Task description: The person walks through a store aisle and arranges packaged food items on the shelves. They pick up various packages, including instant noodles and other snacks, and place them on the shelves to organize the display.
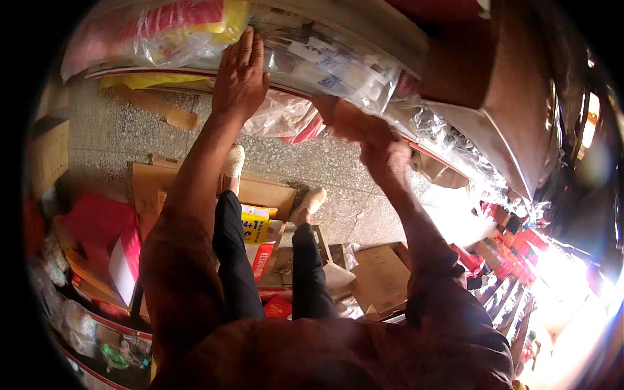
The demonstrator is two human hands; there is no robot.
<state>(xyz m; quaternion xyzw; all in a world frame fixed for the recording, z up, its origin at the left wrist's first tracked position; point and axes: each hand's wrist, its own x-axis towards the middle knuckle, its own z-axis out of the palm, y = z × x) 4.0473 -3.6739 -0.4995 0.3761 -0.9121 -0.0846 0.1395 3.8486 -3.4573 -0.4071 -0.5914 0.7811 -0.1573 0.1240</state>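
My left hand [242,73] lies flat, fingers stretched out, at the end of a clear plastic package [180,34] with pink and yellow contents on a red-edged shelf. My right hand [363,124], blurred, reaches over the red shelf edge [287,90] beside clear plastic packs [336,68] with white and blue printed contents. Its fingers point left, and whether they grip anything cannot be made out. Crumpled clear plastic with some pink [287,117] hangs below the shelf edge between my hands.
Flattened cardboard [263,192] and a cardboard box [382,275] lie around my feet on the speckled floor. A large brown carton [516,97] juts out at the upper right. Pink sheet material [100,229] sits at the left. Red packages [507,243] are stacked at the right near glaring light.
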